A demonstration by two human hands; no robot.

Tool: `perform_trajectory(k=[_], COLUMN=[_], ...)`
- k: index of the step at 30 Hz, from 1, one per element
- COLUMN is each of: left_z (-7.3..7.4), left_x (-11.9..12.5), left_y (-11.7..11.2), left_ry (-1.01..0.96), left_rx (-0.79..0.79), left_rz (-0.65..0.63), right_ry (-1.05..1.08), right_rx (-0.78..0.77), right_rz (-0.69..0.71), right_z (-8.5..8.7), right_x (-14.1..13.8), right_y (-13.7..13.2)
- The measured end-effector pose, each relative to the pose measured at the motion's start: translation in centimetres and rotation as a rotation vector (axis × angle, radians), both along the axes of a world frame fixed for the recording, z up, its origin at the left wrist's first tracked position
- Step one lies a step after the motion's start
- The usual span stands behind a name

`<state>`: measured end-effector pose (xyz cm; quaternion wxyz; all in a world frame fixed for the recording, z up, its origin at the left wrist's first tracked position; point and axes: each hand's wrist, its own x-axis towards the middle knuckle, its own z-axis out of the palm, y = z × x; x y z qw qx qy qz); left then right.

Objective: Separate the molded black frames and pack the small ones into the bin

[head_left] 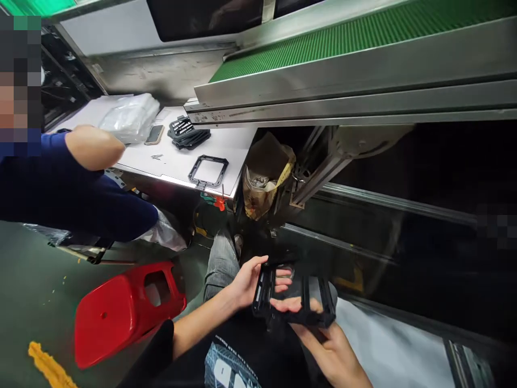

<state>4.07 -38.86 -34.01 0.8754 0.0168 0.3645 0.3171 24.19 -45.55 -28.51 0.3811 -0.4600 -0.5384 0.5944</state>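
A black plastic frame point(306, 293) with rectangular openings is held in front of my body at the lower middle. My left hand point(252, 280) grips its left side, thumb along the near edge and fingers showing through the opening. From below, my right hand point(323, 342) supports the right part, its fingers partly visible through the frame. On the white table, a similar black frame point(209, 171) lies flat near the corner. Behind it sits a stack of black frames point(188, 133).
A green ribbed conveyor point(323, 48) with metal sides runs across the upper right. Beside the table stands a paper bag point(266, 178) with waste. A red stool point(125, 312) is at lower left. A co-worker's arm point(95, 148) rests near a plastic bag point(133, 116) and a phone point(154, 134).
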Motion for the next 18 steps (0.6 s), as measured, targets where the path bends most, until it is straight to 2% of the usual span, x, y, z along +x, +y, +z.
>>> perform_trajectory(k=[2, 4, 7, 9, 12, 15, 18], left_z=[0.2, 0.8, 2.2, 3.2, 4.3, 5.1, 5.8], left_x=[0.0, -0.2, -0.7, -1.0, -1.4, -1.8, -2.0], left_y=[-0.3, -0.5, -0.7, -0.6, 0.2, 1.2, 1.6], left_ry=[-0.186, -0.294, -0.333, -0.290, -0.160, 0.043, 0.249], left_rx=[-0.072, -0.064, 0.119, 0.279, 0.427, 0.454, 0.453], left_rz=[0.138, 0.245, 0.279, 0.261, 0.248, 0.226, 0.156], right_ry=[0.055, 0.157, 0.401, 0.535, 0.635, 0.627, 0.646], right_rx=[-0.012, -0.048, -0.200, -0.348, -0.573, -0.740, -0.835], right_rz=[-0.036, -0.114, -0.327, -0.457, -0.532, -0.534, -0.499], right_z=[-0.4, -1.2, -2.7, -3.8, -5.6, -7.8, -9.9], right_x=[-0.3, -0.4, -0.7, -1.0, -2.1, -3.9, -5.7], right_y=[0.0, -0.1, 0.0, 0.5, 1.7, 2.5, 1.7])
